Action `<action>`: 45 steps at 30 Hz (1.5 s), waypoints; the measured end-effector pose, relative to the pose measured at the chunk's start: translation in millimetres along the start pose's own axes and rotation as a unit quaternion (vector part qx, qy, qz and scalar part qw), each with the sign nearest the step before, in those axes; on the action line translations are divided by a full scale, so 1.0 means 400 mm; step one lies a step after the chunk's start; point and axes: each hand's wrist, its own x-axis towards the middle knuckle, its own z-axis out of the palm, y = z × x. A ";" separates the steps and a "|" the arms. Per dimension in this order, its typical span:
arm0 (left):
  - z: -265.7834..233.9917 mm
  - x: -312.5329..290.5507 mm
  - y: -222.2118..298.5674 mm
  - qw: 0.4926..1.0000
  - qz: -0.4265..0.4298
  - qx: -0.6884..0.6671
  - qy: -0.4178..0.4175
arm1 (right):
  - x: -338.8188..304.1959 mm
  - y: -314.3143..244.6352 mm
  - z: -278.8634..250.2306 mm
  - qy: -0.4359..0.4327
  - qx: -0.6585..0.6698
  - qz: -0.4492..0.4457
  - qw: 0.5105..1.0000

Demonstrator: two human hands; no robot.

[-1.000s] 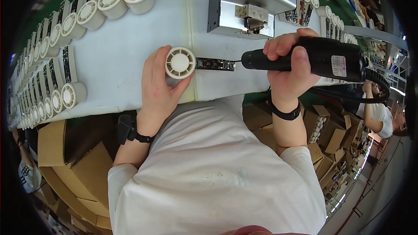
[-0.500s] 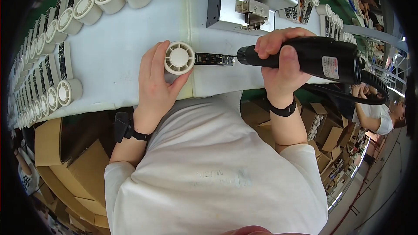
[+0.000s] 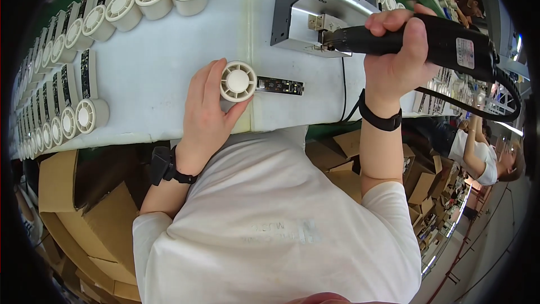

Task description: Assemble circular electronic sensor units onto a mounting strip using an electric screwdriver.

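Observation:
My left hand (image 3: 209,101) is closed around a white round vented housing (image 3: 238,81), fingers on its far left side and thumb at its near edge. From the housing a narrow arm with a dark circuit board (image 3: 280,86) points right along the table. In my right hand (image 3: 402,50) is a black corded electric screwdriver (image 3: 450,39), held level, its nose pointing left. That nose is at the metal outlet block of a silver screw feeder (image 3: 304,25); the bit's tip is too small to make out.
Rows of similar white housings (image 3: 121,10) with board strips line the table's left and back. A black cable (image 3: 344,90) runs over the white tabletop (image 3: 169,45). Cardboard boxes (image 3: 62,186) stand below the table, and another person (image 3: 478,152) sits at the right.
My right hand has carried the screwdriver away from the board's end, up and right to the screw feeder's outlet. My left hand still holds the housing, slightly shifted in the picture.

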 end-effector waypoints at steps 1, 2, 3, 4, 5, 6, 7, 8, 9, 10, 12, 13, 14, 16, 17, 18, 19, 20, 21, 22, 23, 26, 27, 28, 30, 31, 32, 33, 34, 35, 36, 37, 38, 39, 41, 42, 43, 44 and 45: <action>0.000 -0.001 0.001 1.000 -0.001 -0.003 -0.003 | 0.004 0.003 -0.003 -0.012 0.001 0.009 1.000; -0.001 -0.002 0.001 1.000 -0.001 -0.003 -0.003 | 0.007 0.004 -0.006 -0.022 0.001 0.018 1.000; -0.001 -0.002 -0.001 1.000 -0.002 0.000 -0.001 | 0.006 0.003 -0.009 -0.033 0.001 0.028 0.999; 0.000 -0.001 -0.002 1.000 -0.003 0.004 0.003 | 0.003 -0.001 -0.008 -0.032 0.001 0.027 0.999; 0.001 0.000 -0.003 1.000 -0.004 0.007 0.005 | -0.004 -0.009 -0.005 -0.036 -0.019 0.042 0.998; 0.002 0.001 -0.003 1.000 -0.003 0.007 0.004 | -0.012 -0.018 -0.001 -0.040 -0.040 0.058 0.997; 0.003 0.001 -0.003 1.000 -0.002 0.006 0.004 | -0.022 -0.028 0.002 -0.043 -0.060 0.073 0.995; 0.003 0.002 -0.002 1.000 -0.001 0.006 0.003 | -0.037 -0.036 0.001 -0.042 -0.060 0.074 0.995; 0.003 0.000 -0.003 1.000 -0.002 0.006 0.003 | -0.062 -0.044 -0.002 -0.040 -0.038 0.079 0.995; 0.002 -0.001 -0.003 1.000 -0.004 0.007 0.003 | -0.088 -0.049 -0.006 -0.037 -0.016 0.084 0.996; 0.001 0.002 0.000 1.000 -0.002 0.012 0.003 | -0.125 -0.058 -0.014 -0.031 0.005 0.092 0.995; 0.001 0.002 0.001 1.000 -0.001 0.015 0.003 | -0.141 -0.061 -0.015 -0.035 0.010 0.096 0.995; 0.001 0.003 0.001 1.000 -0.001 0.014 0.000 | -0.155 -0.063 -0.018 -0.037 0.015 0.099 0.994; 0.002 0.004 0.002 1.000 -0.005 0.007 0.005 | -0.169 -0.070 -0.021 -0.037 0.020 0.104 0.994; 0.003 0.003 0.002 1.000 -0.007 0.003 0.008 | -0.174 -0.073 -0.023 -0.036 0.021 0.109 0.993; 0.004 0.001 0.002 1.000 -0.007 0.003 0.006 | -0.178 -0.075 -0.025 -0.034 0.021 0.114 0.993; 0.005 0.000 0.002 1.000 -0.011 0.001 0.005 | -0.180 -0.076 -0.026 -0.033 0.022 0.119 0.992; 0.005 -0.001 0.002 1.000 -0.014 0.000 0.005 | -0.181 -0.076 -0.027 -0.033 0.023 0.119 0.992; 0.005 -0.002 0.002 1.000 -0.018 -0.002 0.005 | -0.182 -0.075 -0.028 -0.033 0.024 0.120 0.992; 0.005 -0.002 0.002 1.000 -0.019 -0.002 0.005 | -0.184 -0.074 -0.028 -0.034 0.026 0.121 0.992; 0.004 -0.001 0.002 1.000 -0.018 0.001 0.004 | -0.185 -0.073 -0.029 -0.035 0.027 0.122 0.992; 0.004 -0.001 0.003 1.000 -0.017 0.005 0.004 | -0.189 -0.060 -0.030 -0.018 0.026 0.125 0.992; 0.004 0.000 0.003 1.000 -0.016 0.007 0.004 | -0.190 -0.057 -0.030 -0.009 0.026 0.126 0.992; 0.004 0.000 0.003 1.000 -0.015 0.009 0.004 | -0.190 -0.057 -0.031 -0.010 0.026 0.127 0.992; 0.005 0.000 0.002 1.000 -0.014 0.011 0.003 | -0.191 -0.060 -0.031 -0.007 0.031 0.125 0.992; 0.006 -0.001 0.001 1.000 -0.015 0.011 0.004 | -0.191 -0.061 -0.030 -0.006 0.033 0.124 0.992; 0.006 -0.001 0.000 1.000 -0.016 0.012 0.006 | -0.191 -0.061 -0.030 -0.006 0.033 0.125 0.992; 0.007 -0.002 -0.001 1.000 -0.016 0.012 0.007 | -0.190 -0.060 -0.028 -0.006 0.034 0.127 0.991; 0.007 -0.002 -0.001 1.000 -0.017 0.011 0.006 | -0.189 -0.059 -0.027 -0.005 0.035 0.128 0.991; 0.007 -0.002 -0.001 1.000 -0.017 0.010 0.007 | -0.189 -0.058 -0.027 -0.005 0.037 0.130 0.991; 0.006 -0.002 -0.001 1.000 -0.018 0.008 0.008 | -0.189 -0.057 -0.028 -0.005 0.036 0.131 0.991; 0.006 -0.002 -0.001 1.000 -0.019 0.006 0.009 | -0.190 -0.055 -0.029 -0.005 0.031 0.129 0.991; 0.006 -0.003 0.000 1.000 -0.020 0.006 0.009 | -0.192 -0.054 -0.030 -0.006 0.027 0.128 0.991; 0.006 -0.002 0.001 1.000 -0.016 0.008 0.007 | -0.193 -0.053 -0.030 -0.007 0.022 0.126 0.992; 0.006 0.000 0.002 1.000 -0.009 0.012 0.004 | -0.200 -0.050 -0.029 -0.017 0.023 0.120 0.992; 0.006 0.000 0.002 1.000 -0.010 0.011 0.003 | -0.205 -0.048 -0.027 -0.026 0.023 0.113 0.993; 0.006 0.000 0.001 1.000 -0.007 0.013 0.006 | -0.209 -0.047 -0.025 -0.035 0.024 0.106 0.993; 0.007 -0.001 0.001 1.000 -0.004 0.015 0.009 | -0.211 -0.045 -0.023 -0.036 0.024 0.107 0.993; 0.007 -0.001 0.000 1.000 -0.002 0.016 0.011 | -0.214 -0.043 -0.022 -0.041 0.022 0.103 0.994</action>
